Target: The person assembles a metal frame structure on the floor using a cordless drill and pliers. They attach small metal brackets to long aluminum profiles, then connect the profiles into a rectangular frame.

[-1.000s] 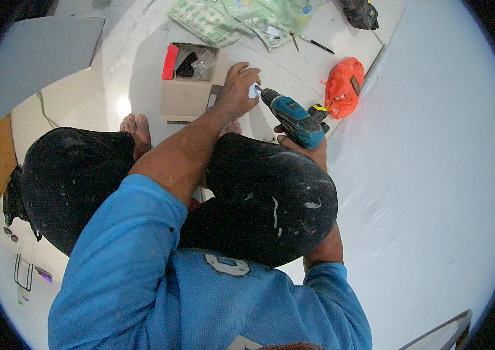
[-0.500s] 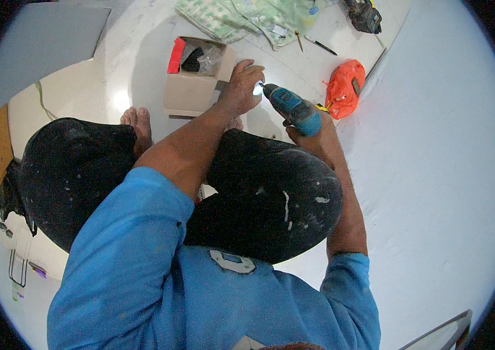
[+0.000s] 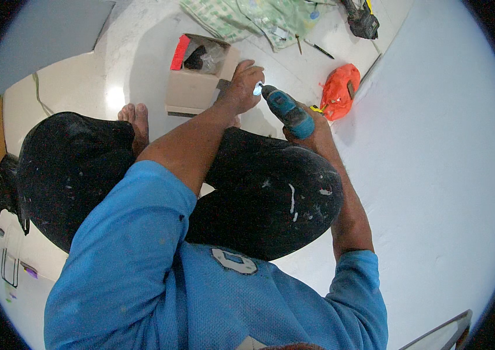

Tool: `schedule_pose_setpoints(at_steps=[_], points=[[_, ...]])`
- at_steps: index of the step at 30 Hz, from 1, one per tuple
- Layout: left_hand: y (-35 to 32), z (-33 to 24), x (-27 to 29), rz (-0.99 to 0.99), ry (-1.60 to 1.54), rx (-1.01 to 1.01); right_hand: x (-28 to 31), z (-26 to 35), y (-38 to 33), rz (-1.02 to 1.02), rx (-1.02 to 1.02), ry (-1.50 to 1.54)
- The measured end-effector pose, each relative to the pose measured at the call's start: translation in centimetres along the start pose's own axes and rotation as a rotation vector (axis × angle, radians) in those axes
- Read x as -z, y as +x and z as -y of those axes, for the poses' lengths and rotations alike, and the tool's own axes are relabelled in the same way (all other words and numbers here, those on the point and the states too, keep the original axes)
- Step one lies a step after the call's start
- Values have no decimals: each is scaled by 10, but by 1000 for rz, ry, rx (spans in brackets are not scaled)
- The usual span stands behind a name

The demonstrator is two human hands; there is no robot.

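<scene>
Holding a teal cordless drill [image 3: 287, 111] low over the pale floor [image 3: 142, 70], its nose pointing up-left toward a small lit spot at the tip. Right hand [image 3: 311, 125] clenched around the drill's handle, mostly covered by the tool body. Left hand [image 3: 241, 87] curled at the drill's nose, fingers pinched together on something small there; hard to say whether a bit, a screw or the chuck itself, since the glare of the tool's light washes it out. Judging from that, work seems at a fitting or lining-up stage rather than drilling: no hole, no dust, no fastened part visible, so most of it looks left to do.

Just behind the left hand, an open cardboard box [image 3: 198, 81] with a red flap, contents dark and unclear. To the right of the drill, an orange bag [image 3: 341, 90] lying by the edge of a large white panel [image 3: 434, 175]. Farther off, green-patterned cloth or packaging [image 3: 247, 14] and a dark tool [image 3: 361, 17], cut off at the upper rim. Bare toes [image 3: 137, 116] showing beside black, paint-flecked trousers [image 3: 271, 198]; knees hiding the floor directly beneath the hands.
</scene>
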State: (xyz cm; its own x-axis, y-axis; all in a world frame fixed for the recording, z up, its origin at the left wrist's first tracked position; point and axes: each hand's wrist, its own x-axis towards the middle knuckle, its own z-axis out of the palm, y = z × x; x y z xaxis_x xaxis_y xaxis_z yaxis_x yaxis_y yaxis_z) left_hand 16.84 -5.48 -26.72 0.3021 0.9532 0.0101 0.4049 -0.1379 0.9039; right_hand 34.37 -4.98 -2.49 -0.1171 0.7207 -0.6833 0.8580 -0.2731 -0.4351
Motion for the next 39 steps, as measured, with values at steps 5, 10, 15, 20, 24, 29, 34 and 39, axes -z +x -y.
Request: schedule_pose_setpoints(at_steps=[5, 10, 15, 20, 24, 29, 34, 39], points=[[0, -1, 3, 10, 1, -21, -3, -4, 1, 23, -37, 39], [1, -3, 6, 14, 34, 31, -19, -26, 5, -9, -7, 131], [4, -8, 4, 51, 17, 9, -33, -57, 23, -25, -77, -30], [-2, -4, 6, 58, 5, 61, -13, -25, -17, -50, -148, 378], [-1, -9, 8, 52, 54, 36, -17, -34, -20, 3, -51, 452], [0, -9, 9, 28, 29, 41, -29, -44, -15, -8, -26, 438], [0, -10, 9, 32, 41, 51, -27, -37, -13, -14, -28, 380], [0, -8, 6, -5, 29, 5, -18, -43, -11, 31, -27, 347]])
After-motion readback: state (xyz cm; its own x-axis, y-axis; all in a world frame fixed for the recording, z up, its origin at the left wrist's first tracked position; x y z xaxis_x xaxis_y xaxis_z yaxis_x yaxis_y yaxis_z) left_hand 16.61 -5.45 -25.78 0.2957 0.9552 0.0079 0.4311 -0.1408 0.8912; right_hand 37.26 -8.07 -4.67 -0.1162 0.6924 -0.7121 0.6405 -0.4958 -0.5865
